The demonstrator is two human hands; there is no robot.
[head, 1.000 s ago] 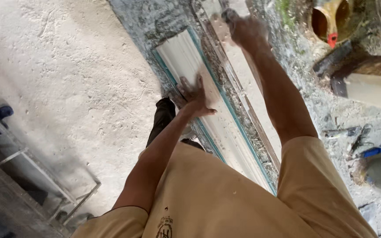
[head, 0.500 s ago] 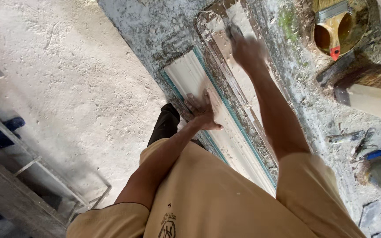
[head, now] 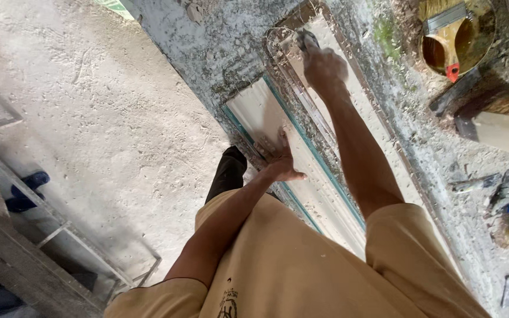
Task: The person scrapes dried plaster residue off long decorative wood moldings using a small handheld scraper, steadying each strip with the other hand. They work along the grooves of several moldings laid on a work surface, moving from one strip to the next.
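Right hand (head: 324,68) at 12 o'clock, grip clamped on small dark sanding pad (head: 306,40), pressing on long pale moulding (head: 349,106); left hand (head: 278,158) at centre, grip apart, flat on ribbed teal-edged strip (head: 259,109). Both pieces along dusty worktop (head: 207,53); yellow bucket (head: 458,35) at 1 o'clock

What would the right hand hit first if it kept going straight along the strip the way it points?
Likely the rounded end of the long mould frame just beyond the right hand; past it only rough, crusted bench top, though depth is hard to judge.
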